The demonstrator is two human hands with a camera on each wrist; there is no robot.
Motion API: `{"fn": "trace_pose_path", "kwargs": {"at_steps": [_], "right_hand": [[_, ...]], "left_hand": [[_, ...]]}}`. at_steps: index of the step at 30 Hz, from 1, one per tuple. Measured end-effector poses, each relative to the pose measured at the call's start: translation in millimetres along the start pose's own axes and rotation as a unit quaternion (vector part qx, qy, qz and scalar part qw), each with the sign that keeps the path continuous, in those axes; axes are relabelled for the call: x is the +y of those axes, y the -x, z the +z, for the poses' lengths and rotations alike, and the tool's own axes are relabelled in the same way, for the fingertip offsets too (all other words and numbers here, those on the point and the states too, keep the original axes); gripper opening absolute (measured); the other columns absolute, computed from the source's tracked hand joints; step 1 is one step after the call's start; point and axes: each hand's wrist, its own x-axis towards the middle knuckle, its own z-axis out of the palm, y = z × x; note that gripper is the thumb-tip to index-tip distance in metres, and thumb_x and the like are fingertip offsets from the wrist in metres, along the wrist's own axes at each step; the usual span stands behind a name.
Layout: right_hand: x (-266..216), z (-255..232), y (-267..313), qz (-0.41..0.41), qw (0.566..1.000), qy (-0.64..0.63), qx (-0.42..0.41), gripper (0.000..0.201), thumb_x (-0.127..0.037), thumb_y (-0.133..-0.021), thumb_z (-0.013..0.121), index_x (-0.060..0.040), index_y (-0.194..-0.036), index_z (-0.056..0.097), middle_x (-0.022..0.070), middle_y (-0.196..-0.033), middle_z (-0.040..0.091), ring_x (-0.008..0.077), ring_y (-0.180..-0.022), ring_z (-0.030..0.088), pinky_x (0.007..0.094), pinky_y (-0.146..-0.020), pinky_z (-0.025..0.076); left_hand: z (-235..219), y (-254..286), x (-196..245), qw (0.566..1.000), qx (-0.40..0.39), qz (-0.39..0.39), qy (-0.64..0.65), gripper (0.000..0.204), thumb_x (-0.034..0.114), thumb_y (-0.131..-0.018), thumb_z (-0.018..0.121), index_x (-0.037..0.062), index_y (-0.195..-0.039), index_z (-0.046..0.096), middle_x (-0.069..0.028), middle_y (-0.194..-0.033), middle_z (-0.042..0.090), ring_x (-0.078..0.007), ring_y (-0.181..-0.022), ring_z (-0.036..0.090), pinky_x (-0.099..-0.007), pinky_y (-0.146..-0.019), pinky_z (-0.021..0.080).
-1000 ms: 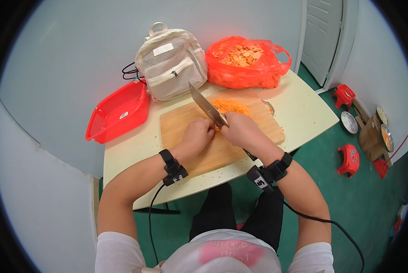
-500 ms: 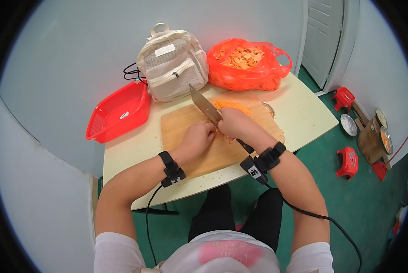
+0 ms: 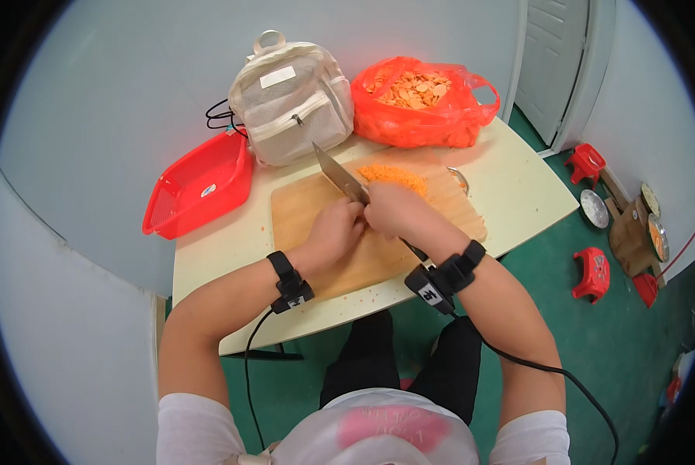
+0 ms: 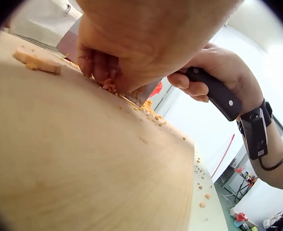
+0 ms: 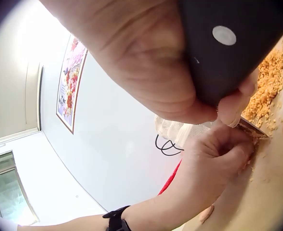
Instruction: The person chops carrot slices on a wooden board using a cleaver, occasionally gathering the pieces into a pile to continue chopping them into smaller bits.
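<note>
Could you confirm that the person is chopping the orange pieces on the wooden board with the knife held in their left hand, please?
Not quite: the knife is in the right hand, which grips its black handle, as the left wrist view shows plainly. The left hand pinches the orange pieces against the blade on the wooden board. The rest is right.

Backpack (image 3: 291, 103), red bag (image 3: 421, 105) block behind board (image 3: 301, 213); board front bare.

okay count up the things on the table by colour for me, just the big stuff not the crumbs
Red: 2, basket, bag
Cream: 1, backpack
Wood: 1, cutting board
Steel: 1, knife
Orange: 1, chopped pile
Total: 6
</note>
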Motion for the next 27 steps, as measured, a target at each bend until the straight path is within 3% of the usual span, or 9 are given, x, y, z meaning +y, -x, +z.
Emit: {"fn": "trace_pose_path", "kwargs": {"at_steps": [4, 9, 11, 19, 21, 25, 27], "right_hand": [[1.1, 3.7, -7.7, -0.007, 0.999, 0.022, 0.035, 0.021, -0.017, -0.080, 0.063, -0.0006, -0.093, 0.068, 0.0211, -0.089, 0.068, 0.0343, -0.085, 0.067, 0.0416, -0.072, 0.052], [13.4, 13.2, 1.2, -0.023, 0.989, -0.079, 0.119, 0.022, -0.015, -0.081, 0.060, 0.0011, -0.094, 0.066, 0.0223, -0.087, 0.067, 0.0348, -0.084, 0.067, 0.0421, -0.071, 0.052], [10.3, 8.1, 9.3, -0.010, 0.990, -0.096, 0.099, 0.022, -0.014, -0.081, 0.058, 0.0020, -0.095, 0.065, 0.0229, -0.086, 0.067, 0.0356, -0.082, 0.067, 0.0425, -0.070, 0.052], [10.4, 7.6, -0.4, -0.020, 0.989, -0.123, 0.085, 0.022, -0.012, -0.080, 0.059, 0.0043, -0.094, 0.064, 0.0228, -0.082, 0.067, 0.0349, -0.072, 0.068, 0.0414, -0.065, 0.053], [4.1, 0.6, -4.7, -0.014, 1.000, -0.007, 0.003, 0.023, -0.012, -0.079, 0.063, 0.0032, -0.097, 0.065, 0.0212, -0.084, 0.068, 0.0327, -0.075, 0.069, 0.0399, -0.065, 0.053], [4.3, 4.1, -11.9, -0.023, 0.999, -0.010, 0.020, 0.023, -0.013, -0.079, 0.065, 0.0007, -0.097, 0.066, 0.0182, -0.083, 0.069, 0.0305, -0.075, 0.069, 0.0392, -0.065, 0.054], [7.1, 7.9, -12.7, 0.011, 0.997, -0.067, 0.030, 0.019, -0.013, -0.080, 0.064, -0.0012, -0.095, 0.068, 0.0153, -0.079, 0.070, 0.0284, -0.073, 0.070, 0.0382, -0.064, 0.054]], "left_hand": [[-1.4, -3.3, 1.4, 0.999, 0.001, -0.022, 0.025, 0.015, 0.007, -0.079, 0.065, 0.0011, -0.093, 0.066, -0.0187, -0.088, 0.063, -0.0367, -0.082, 0.062, -0.0416, -0.074, 0.049], [5.4, -2.3, -4.5, 0.996, -0.001, -0.067, 0.051, 0.016, 0.005, -0.080, 0.065, 0.0022, -0.095, 0.066, -0.0188, -0.087, 0.064, -0.0351, -0.082, 0.063, -0.0402, -0.074, 0.050], [6.9, 0.0, -5.6, 0.994, 0.007, -0.067, 0.087, 0.011, 0.007, -0.079, 0.063, 0.0026, -0.089, 0.066, -0.0183, -0.088, 0.063, -0.0366, -0.082, 0.061, -0.0437, -0.075, 0.049], [1.7, -2.0, -5.2, 0.999, 0.005, -0.033, 0.025, 0.013, 0.007, -0.079, 0.063, 0.0023, -0.090, 0.067, -0.0186, -0.087, 0.063, -0.0359, -0.084, 0.061, -0.0433, -0.075, 0.049], [2.1, -0.2, -2.0, 0.999, 0.007, -0.031, 0.029, 0.014, 0.007, -0.079, 0.063, 0.0021, -0.091, 0.067, -0.0189, -0.087, 0.063, -0.0359, -0.084, 0.061, -0.0434, -0.075, 0.049], [-8.1, -3.1, -2.8, 0.997, -0.014, -0.037, 0.071, 0.015, 0.008, -0.082, 0.061, 0.0005, -0.094, 0.066, -0.0198, -0.087, 0.064, -0.0355, -0.083, 0.062, -0.0415, -0.075, 0.049], [-12.6, 0.0, -4.8, 0.993, -0.016, -0.052, 0.103, 0.015, 0.008, -0.083, 0.061, 0.0000, -0.095, 0.065, -0.0198, -0.087, 0.064, -0.0352, -0.083, 0.062, -0.0406, -0.075, 0.049]]}}
